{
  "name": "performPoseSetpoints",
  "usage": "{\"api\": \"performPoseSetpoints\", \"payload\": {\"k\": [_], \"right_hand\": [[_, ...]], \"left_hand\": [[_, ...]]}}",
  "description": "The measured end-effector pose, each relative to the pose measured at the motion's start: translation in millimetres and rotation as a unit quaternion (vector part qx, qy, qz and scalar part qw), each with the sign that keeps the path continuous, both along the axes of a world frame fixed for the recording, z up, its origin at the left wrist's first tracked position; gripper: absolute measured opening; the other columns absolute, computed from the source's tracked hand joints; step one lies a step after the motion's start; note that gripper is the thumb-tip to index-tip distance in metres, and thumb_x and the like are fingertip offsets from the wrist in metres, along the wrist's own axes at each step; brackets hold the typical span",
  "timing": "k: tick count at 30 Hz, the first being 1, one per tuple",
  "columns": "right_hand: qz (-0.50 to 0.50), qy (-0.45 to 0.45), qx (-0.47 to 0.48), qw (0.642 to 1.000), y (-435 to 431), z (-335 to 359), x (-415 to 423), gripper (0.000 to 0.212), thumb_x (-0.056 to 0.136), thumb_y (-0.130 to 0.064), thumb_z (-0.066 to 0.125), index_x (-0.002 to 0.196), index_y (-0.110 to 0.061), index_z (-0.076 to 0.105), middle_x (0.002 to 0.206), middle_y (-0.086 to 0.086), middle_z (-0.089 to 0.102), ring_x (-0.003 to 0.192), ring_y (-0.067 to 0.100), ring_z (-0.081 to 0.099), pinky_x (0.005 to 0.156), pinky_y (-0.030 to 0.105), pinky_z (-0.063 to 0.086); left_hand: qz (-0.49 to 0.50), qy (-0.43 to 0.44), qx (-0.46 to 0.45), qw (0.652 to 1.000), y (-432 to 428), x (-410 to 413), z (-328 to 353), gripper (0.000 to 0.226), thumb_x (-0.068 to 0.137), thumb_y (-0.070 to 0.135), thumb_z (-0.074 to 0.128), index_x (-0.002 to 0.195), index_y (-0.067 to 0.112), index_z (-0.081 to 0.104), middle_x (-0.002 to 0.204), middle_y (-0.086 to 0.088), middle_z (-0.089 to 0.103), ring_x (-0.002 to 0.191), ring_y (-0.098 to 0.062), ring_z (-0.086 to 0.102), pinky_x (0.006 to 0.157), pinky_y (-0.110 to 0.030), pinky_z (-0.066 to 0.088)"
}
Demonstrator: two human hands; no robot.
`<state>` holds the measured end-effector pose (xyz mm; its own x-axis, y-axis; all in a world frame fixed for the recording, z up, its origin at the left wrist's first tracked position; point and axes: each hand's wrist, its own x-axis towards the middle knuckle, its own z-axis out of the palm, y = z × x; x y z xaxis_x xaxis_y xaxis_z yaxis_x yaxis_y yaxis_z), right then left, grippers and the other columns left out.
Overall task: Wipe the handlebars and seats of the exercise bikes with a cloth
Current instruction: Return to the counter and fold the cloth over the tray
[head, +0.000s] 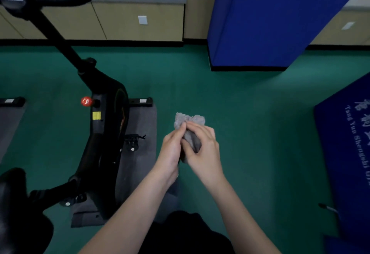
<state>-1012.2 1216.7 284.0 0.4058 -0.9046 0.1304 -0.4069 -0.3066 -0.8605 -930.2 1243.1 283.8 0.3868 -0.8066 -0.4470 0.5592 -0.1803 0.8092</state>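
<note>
I read "Tang Yun Shengshi" in white on the blue pad (336, 163), beside Chinese characters (363, 104). The yellow label (96, 115) on the bike (104, 137) is unreadable.

Open green floor (250, 113) lies between exercise bike (106, 125) and blue mats (344, 153).

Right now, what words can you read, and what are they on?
"Tang Yun Shengshi": white letters on the blue mat, cut off after that.
Chinese characters beside them: too blurred to read.
The yellow sticker on the bike: too small to read.
</note>
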Motion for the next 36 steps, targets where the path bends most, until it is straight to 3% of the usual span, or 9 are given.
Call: {"api": "performPoseSetpoints", "payload": {"k": [5,11,14,17,21,24,30,34,36], "right_hand": [[0.0,-0.028,0.001,1.0,-69,1,37,0.041,0.081,-0.014,0.074,0.121,-0.014,0.063,0.123,-0.014,0.056,0.123,0.003,0.045,0.104,0.01,0.032],[-0.025,-0.061,0.036,0.997,-150,8,98,0.059,0.082,-0.019,0.074,0.134,-0.014,0.047,0.141,-0.003,0.041,0.127,0.01,0.044,0.1,0.046,0.045],[-0.053,-0.068,0.041,0.995,-182,5,121,0.061,0.082,-0.023,0.074,0.135,-0.022,0.043,0.141,-0.003,0.037,0.123,0.008,0.045,0.095,0.041,0.048],[-0.075,-0.066,0.111,0.989,-209,0,138,0.065,0.08,-0.027,0.074,0.137,-0.015,0.043,0.136,-0.003,0.046,0.118,0.005,0.049,0.095,0.037,0.049],[-0.016,-0.033,0.171,0.985,-246,-7,161,0.025,0.079,-0.034,0.075,0.1,-0.033,0.063,0.09,-0.024,0.069,0.084,-0.007,0.064,0.076,0.015,0.05],[0.012,-0.02,0.184,0.983,-277,-12,178,0.022,0.079,-0.038,0.074,0.096,-0.032,0.061,0.083,-0.02,0.069,0.077,-0.009,0.064,0.067,0.006,0.045],[0.024,-0.028,0.201,0.979,-363,-19,207,0.013,0.092,-0.032,0.06,0.097,-0.021,0.064,0.082,-0.008,0.069,0.074,0.003,0.063,0.071,0.02,0.05],[0.018,-0.034,0.207,0.978,-437,-17,219,0.017,0.098,-0.027,0.05,0.09,-0.021,0.064,0.084,-0.008,0.069,0.076,0.001,0.063,0.068,0.014,0.047],[0.013,-0.05,0.227,0.973,-472,-15,222,0.021,0.099,-0.027,0.048,0.09,-0.016,0.063,0.088,-0.001,0.069,0.082,0.007,0.065,0.073,0.021,0.05]], "left_hand": [[0.023,0.019,-0.023,0.999,-64,46,-4,0.027,0.099,0.017,0.045,0.105,0.005,0.069,0.102,-0.009,0.073,0.097,-0.018,0.069,0.07,-0.02,0.055],[0.026,0.012,-0.038,0.999,-149,114,0,0.028,0.098,0.019,0.046,0.1,0.007,0.071,0.102,-0.013,0.073,0.097,-0.023,0.069,0.073,-0.025,0.055],[0.033,0.018,-0.03,0.999,-180,138,-1,0.029,0.097,0.023,0.047,0.097,0.008,0.072,0.101,-0.015,0.072,0.097,-0.027,0.069,0.082,-0.033,0.055],[0.05,0.038,-0.028,0.998,-203,158,-3,0.031,0.097,0.024,0.047,0.093,0.008,0.074,0.1,-0.018,0.072,0.095,-0.029,0.069,0.077,-0.034,0.056],[0.064,0.003,-0.006,0.998,-232,180,-10,0.03,0.097,0.027,0.048,0.098,0.008,0.072,0.099,-0.016,0.072,0.097,-0.03,0.068,0.088,-0.04,0.052],[0.062,-0.026,0.011,0.998,-260,192,-11,0.031,0.097,0.028,0.047,0.096,0.011,0.073,0.095,-0.014,0.073,0.092,-0.027,0.069,0.084,-0.039,0.052],[0.088,-0.054,0.035,0.994,-339,219,-10,0.031,0.098,0.025,0.046,0.103,0.002,0.067,0.098,-0.019,0.071,0.098,-0.035,0.067,0.092,-0.046,0.05],[0.126,-0.056,0.044,0.989,-407,232,-6,0.032,0.099,0.024,0.045,0.101,0.002,0.067,0.095,-0.016,0.073,0.098,-0.034,0.067,0.091,-0.043,0.051],[0.125,-0.041,0.046,0.99,-438,238,-5,0.034,0.099,0.027,0.045,0.101,0.001,0.067,0.096,-0.016,0.073,0.095,-0.031,0.069,0.093,-0.045,0.051]]}}
